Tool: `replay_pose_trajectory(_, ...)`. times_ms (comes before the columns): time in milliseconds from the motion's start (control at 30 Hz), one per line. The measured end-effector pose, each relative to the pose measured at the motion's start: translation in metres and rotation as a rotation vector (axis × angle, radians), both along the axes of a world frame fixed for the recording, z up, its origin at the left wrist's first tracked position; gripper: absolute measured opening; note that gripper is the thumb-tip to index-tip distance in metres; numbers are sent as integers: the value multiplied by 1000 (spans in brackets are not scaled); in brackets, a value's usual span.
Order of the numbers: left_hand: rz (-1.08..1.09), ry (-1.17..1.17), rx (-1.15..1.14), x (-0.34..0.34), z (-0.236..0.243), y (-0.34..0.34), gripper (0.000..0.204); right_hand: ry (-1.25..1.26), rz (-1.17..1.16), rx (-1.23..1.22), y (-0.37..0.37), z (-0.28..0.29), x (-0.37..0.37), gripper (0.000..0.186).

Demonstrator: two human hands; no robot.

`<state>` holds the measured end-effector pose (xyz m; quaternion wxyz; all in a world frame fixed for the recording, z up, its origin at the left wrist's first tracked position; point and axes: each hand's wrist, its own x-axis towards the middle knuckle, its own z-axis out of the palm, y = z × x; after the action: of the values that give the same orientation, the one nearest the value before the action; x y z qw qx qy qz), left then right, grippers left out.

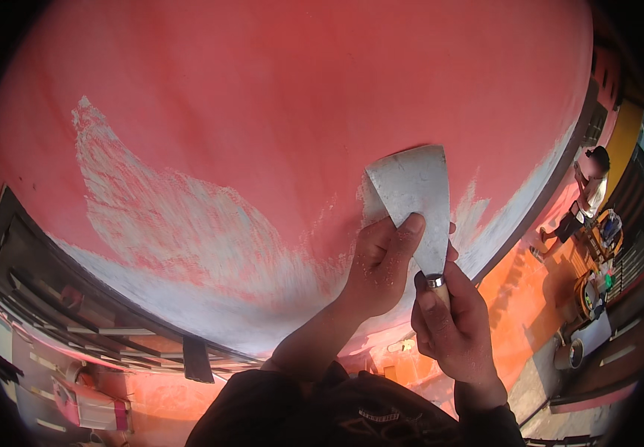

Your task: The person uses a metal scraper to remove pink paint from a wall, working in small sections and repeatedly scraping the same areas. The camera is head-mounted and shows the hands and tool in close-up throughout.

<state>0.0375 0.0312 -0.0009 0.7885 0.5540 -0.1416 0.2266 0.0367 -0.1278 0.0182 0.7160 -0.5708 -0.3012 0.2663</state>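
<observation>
Salmon-red wall (300,82) filling the upper frame, scraped to mottled grey-white patches (180,246) at lower left and centre. Dull silver-grey scraper blade (411,197) at centre right, with shiny metal collar and pale wooden handle. Orange floor (516,298) at lower right. Black sleeves along the bottom edge.

building site | scraped pink wall (262,112) | buckets (572,350) on the ground

We see no packages, labels, signs or screens here that we can make out with any certainty.
</observation>
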Motion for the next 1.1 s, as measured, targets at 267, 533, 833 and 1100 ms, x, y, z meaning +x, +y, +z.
replay_pose_trajectory(267,51,31,34,-1,-2,-3,45,-17,-8,44,3,-7,-2,52)
replay_pose_trajectory(533,62,52,70,-7,-2,-2,44,163,65,103,1,-4,-12,30)
replay_pose_trajectory(833,140,72,143,-9,6,2,40,244,96,202,9,-5,-20,31)
replay_pose_trajectory(1100,153,90,125,-6,3,2,39,224,62,190,15,-9,-18,40)
